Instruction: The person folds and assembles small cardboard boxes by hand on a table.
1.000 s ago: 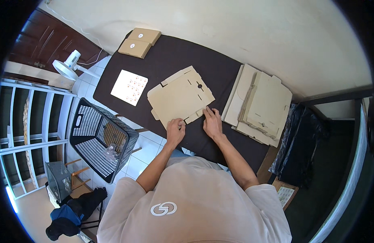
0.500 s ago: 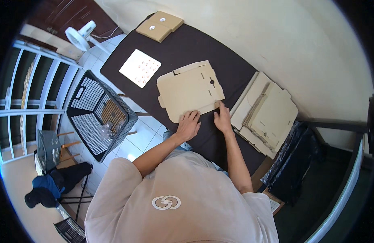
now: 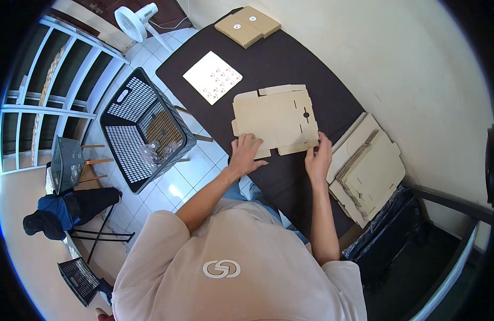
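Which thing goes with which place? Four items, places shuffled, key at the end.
Things
1. Flat cut cardboard
2. Two closed brown boxes
3. Large dark basket
4. Cardboard stack

Places
A. Beside the table, on the person's left
B. To the right of both hands
C. Far end of the table
D. Left hand and right hand at its near edge

Pairs: 1-D, 2-C, 3-A, 4-B

A cream wall [image 3: 402, 59] fills two o'clock; a brown door [image 3: 169, 10] stands at eleven, a white-framed window [image 3: 59, 91] at ten. Pale tiled floor [image 3: 201, 170] catches light toward nine. The dark-covered surface [image 3: 284, 61] spans twelve to four.
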A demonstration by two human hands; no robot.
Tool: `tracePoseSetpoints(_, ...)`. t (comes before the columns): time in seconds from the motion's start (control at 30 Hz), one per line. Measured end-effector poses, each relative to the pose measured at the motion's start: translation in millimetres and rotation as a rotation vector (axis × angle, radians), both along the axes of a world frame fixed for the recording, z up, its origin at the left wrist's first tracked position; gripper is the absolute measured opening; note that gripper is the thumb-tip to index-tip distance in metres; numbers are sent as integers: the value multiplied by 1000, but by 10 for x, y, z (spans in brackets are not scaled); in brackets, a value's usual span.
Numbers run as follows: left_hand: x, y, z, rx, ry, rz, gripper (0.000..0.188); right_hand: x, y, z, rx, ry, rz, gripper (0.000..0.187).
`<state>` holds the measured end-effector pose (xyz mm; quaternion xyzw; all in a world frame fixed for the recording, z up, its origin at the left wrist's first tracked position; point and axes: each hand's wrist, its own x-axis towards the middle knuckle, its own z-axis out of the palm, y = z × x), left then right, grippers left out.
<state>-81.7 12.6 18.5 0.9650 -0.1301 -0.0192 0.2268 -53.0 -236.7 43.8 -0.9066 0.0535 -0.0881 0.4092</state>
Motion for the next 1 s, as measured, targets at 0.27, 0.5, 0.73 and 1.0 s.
tracePoseSetpoints(0.27,388,403,-292,-241,131,-177,36,-378,721,-300,-207,62,434,37)
tracePoseSetpoints(0.5,784,442,-215,-39,224,-74,41,-339,1095,-105,-257,171,320,32)
tracePoseSetpoints(0.73,1253,416,-468,101,357,-341,46,-115,1414,-476,-402,344,415,34)
tracePoseSetpoints(1.0,1266,467,-467,101,464,-373,53,-124,1676,-554,-396,372,467,31)
